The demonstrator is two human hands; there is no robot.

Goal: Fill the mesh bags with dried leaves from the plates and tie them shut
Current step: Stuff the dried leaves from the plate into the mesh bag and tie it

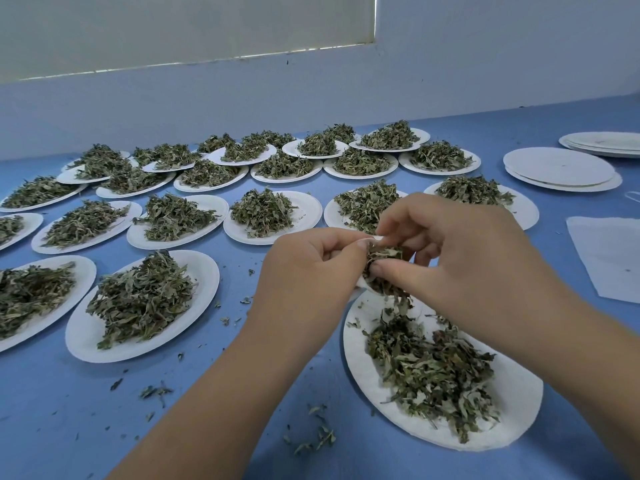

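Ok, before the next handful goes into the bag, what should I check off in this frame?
1. Left hand pinches the mesh bag: ok.
2. Right hand grips dried leaves at the bag: ok.
3. Bag held over the near plate, at its far edge, so drops land on it: ok.
4. Pile left on that plate: ok.
5. Bag fill level: cannot tell, hands hide it.
6. Table free of spilled bits: not ok.

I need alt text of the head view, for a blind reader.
The left hand holds a white mesh bag while the right hand pinches dried leaves at its mouth, above a plate. Many leaf-piled plates cover the blue table.
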